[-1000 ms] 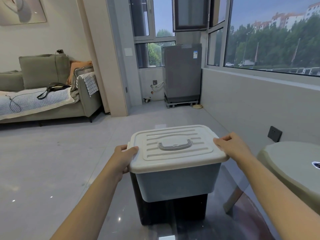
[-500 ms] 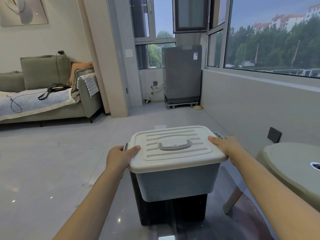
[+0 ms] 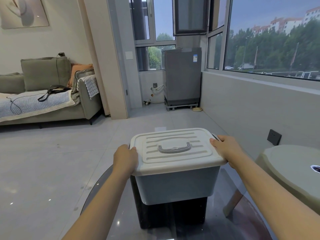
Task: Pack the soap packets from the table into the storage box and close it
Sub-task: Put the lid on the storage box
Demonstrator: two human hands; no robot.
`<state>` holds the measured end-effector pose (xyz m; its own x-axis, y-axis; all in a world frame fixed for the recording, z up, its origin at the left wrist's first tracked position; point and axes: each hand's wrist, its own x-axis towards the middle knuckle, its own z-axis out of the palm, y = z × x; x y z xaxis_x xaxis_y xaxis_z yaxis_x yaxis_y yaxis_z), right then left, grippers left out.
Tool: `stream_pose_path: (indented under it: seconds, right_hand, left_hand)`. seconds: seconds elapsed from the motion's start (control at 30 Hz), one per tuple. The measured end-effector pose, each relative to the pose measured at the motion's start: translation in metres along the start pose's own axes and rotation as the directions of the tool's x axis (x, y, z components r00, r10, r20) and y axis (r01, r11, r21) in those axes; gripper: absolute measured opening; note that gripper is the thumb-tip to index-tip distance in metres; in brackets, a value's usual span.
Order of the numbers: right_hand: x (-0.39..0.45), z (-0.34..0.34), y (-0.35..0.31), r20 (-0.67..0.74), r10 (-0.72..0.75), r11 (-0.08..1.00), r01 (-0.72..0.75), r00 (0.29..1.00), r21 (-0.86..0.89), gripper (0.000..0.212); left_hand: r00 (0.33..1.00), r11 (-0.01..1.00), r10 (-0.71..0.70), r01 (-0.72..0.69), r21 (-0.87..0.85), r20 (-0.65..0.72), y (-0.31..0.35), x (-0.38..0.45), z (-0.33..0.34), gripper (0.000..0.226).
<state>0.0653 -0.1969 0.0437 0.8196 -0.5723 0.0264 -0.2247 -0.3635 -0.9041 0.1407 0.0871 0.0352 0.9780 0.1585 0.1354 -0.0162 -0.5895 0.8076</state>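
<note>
Lid [image 3: 176, 149] seated on storage box [image 3: 176, 184], centre frame. Your left hand [image 3: 125, 159] and right hand [image 3: 226, 149] grip lid edges. Risk: uneven press leaves one latch unclipped; box slides on glossy surface [image 3: 110, 196].

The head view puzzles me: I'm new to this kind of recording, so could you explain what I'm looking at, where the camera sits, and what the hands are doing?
There is no machine here. A person wears one wide-angle camera on the head, looking forward and down, so you see their own two bare arms reaching out.

In front of them stands a storage box with a pale lid on top; the lid has a grey handle lying flat. The box rests on a dark glass table.

The left hand is at the lid's left edge and the right hand at its right edge, beside a grey latch. No soap packets are visible. Behind is a room with a sofa.
</note>
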Motion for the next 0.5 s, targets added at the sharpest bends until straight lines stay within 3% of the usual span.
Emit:
stream_pose_path:
  seconds: [0.27,0.5]
  right_hand:
    - [-0.005,0.013,0.000,-0.022,-0.055,0.998,0.056,0.998,0.006,0.011]
    - [-0.007,0.025,-0.010,0.035,-0.023,0.999,0.022,0.999,0.041,0.033]
  left_hand:
    - [0.999,0.997,0.044,-0.045,-0.068,-0.007,-0.010,0.018,-0.005,0.039]
    - [1.000,0.997,0.017,-0.018,-0.075,-0.002,-0.015,0.028,-0.014,0.033]
